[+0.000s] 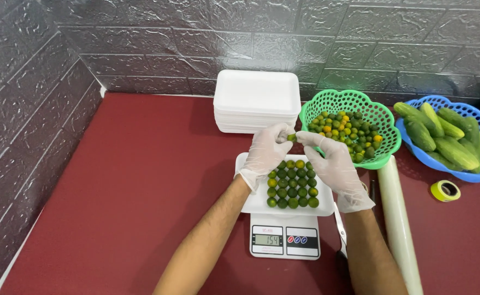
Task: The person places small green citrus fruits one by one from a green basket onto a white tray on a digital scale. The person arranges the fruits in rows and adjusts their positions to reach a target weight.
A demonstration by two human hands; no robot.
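— While both gloved hands are hovering above the scale, what are they holding?

— The left hand [265, 153] and the right hand [333, 166] are meeting over the far edge of the white foam tray [251, 205], and their fingertips are pinching one small green citrus fruit [292, 137] between them. So the fingers of both hands are closing on that single fruit, thumbs and forefingers doing the gripping while the other fingers are curling loosely.

— And where is it sitting relative to everything else?

— It is hanging in the air, just above the rows of small green fruits [292, 183] that are lying on the tray, and just beside the green basket [387, 143] that is holding many more green and yellow ones. The tray is resting on the digital kitchen scale [284, 241].

— How is a fruit like that likely handling?

— Judging by its look, it is feeling light, round and firm, with a smooth skin that is probably sliding a little against the gloves. Taking it across its middle with two fingertips is looking like the safest hold; squeezing hard is risking a bruise or a roll out of the grip.

— Anything else around?

— A stack of white foam trays [256, 101] is standing behind, a blue basket of cucumbers [447, 136] is sitting at the right, and a roll of clear film [398, 229] and a roll of yellow tape [445, 190] are lying near the right arm
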